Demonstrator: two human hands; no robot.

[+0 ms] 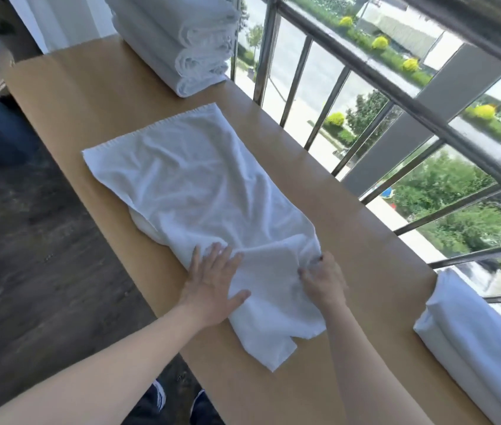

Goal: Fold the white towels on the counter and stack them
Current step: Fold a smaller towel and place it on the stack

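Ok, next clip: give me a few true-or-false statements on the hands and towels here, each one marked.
1. The left hand lies flat on the spread towel. True.
2. A stack of folded towels sits at the far end of the counter. True.
3. The right hand rests on bare counter. False: it pinches a fold of the spread towel.
4. The spread towel is already folded small and neat. False: it lies long and wrinkled.

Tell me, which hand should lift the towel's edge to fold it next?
Probably the right hand: its fingers pinch the towel at its edge, while the left hand lies flat, pressing.
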